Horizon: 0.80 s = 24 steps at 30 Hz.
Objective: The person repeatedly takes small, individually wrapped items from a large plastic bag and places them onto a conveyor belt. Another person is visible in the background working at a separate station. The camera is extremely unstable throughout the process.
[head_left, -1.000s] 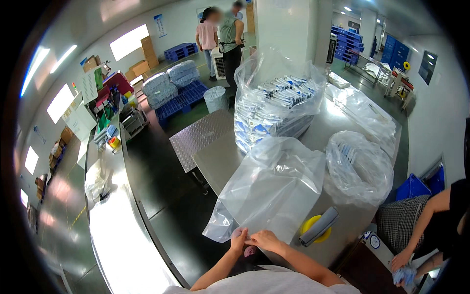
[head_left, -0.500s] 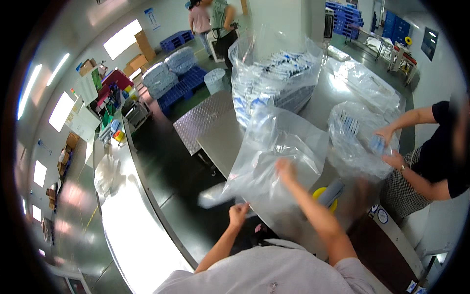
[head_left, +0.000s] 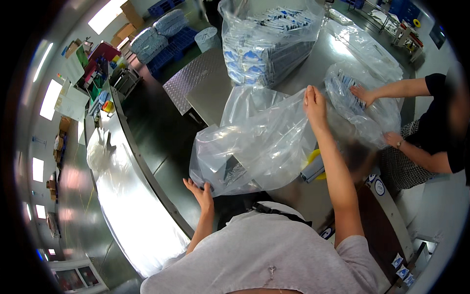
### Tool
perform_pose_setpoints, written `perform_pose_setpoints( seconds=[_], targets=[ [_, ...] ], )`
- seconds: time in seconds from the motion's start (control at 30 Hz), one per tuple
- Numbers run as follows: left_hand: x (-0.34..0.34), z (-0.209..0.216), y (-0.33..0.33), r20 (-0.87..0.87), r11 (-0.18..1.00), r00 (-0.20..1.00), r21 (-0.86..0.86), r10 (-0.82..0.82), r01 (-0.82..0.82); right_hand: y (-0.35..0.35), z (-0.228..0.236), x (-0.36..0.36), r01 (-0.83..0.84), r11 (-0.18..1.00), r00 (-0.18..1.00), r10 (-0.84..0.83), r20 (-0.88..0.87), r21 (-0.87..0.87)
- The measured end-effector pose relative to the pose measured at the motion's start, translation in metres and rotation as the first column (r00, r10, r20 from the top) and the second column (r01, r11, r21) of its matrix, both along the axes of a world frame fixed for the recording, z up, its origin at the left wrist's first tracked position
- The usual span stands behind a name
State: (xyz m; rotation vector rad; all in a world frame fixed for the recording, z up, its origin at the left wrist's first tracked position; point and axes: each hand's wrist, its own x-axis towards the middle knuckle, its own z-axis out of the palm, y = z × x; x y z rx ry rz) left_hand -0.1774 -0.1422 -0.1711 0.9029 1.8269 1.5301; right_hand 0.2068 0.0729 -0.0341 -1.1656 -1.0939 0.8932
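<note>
A large clear plastic bag (head_left: 264, 142) is spread over the near edge of the metal table, its film billowed and wrinkled. At its upper right edge, my right hand (head_left: 316, 105) is closed on the film in a pinch, arm stretched forward. My left hand (head_left: 201, 196) is at the bag's lower left corner, fingers and thumb apart, close against the film; whether it touches is hard to tell. Just beyond stands a bigger clear bag (head_left: 267, 61) packed with stacked blue-and-white packets. A grey roll with a yellow ring (head_left: 313, 169) lies right of my bag.
On the right a co-worker's hands (head_left: 364, 95) work at another clear bag (head_left: 342, 93) of packets. Flat plastic film (head_left: 364, 46) covers the table's far right. At left runs a long bench (head_left: 129, 210) with crumpled white plastic (head_left: 100, 149). Wrapped bundles rest on a blue pallet (head_left: 169, 51).
My right hand has moved up and right, drawing the bag's edge with it. The left hand has shifted left and its fingers have spread. The bag has widened out; my view has tilted down.
</note>
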Motion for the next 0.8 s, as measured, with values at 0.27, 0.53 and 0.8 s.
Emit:
perform_pose_setpoints(
  seconds=[0.27,0.53,0.8],
  targets=[
    [0.066,0.063,0.042,-0.733,0.997,0.676,-0.055,-0.076,0.053,-0.054,0.023,-0.033,-0.155,0.973,0.916,0.076,0.394,0.172],
    [-0.064,0.006,0.097,-0.528,0.983,0.833,0.158,0.166,-0.096,-0.107,0.030,0.000,-0.105,0.994,0.549,0.063,0.833,-0.006],
    [-0.026,0.140,0.117,-0.791,0.895,0.471,-0.207,-0.391,0.394,-0.134,-0.126,0.054,0.225,0.911,0.717,0.086,0.692,-0.346]
  ],
)
